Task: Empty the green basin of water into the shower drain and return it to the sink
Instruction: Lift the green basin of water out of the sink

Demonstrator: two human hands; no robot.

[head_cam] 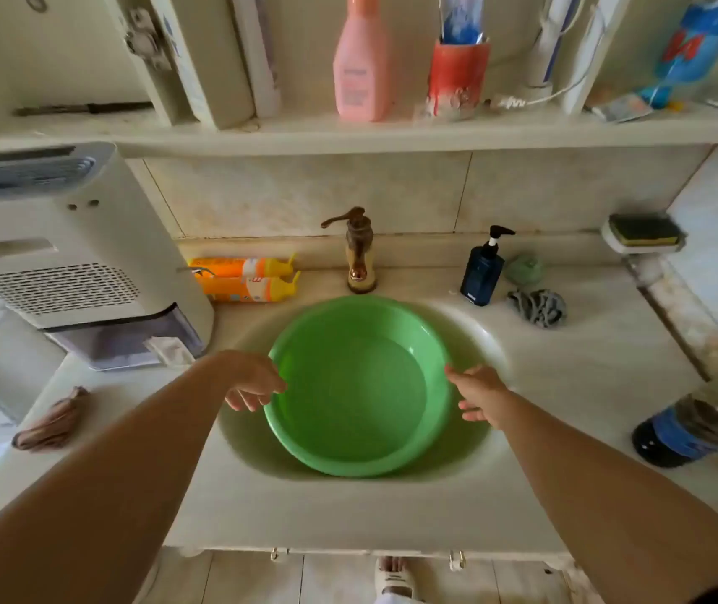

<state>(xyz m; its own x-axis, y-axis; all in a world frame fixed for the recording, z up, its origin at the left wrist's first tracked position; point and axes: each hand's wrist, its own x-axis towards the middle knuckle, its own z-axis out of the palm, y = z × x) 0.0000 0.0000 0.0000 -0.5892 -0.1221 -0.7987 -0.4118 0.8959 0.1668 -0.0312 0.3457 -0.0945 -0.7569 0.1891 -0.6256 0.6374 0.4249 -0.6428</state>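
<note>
Both our forearms reach over the counter (588, 385); our left hand (252, 381) and right hand (479, 396), fingers relaxed, touch opposite rims of the green basin (357, 388) sitting in the sink (485, 337).

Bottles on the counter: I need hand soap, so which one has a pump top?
The dark blue bottle standing upright right of the tap. The two orange bottles lie on their sides with yellow nozzle caps.
</note>
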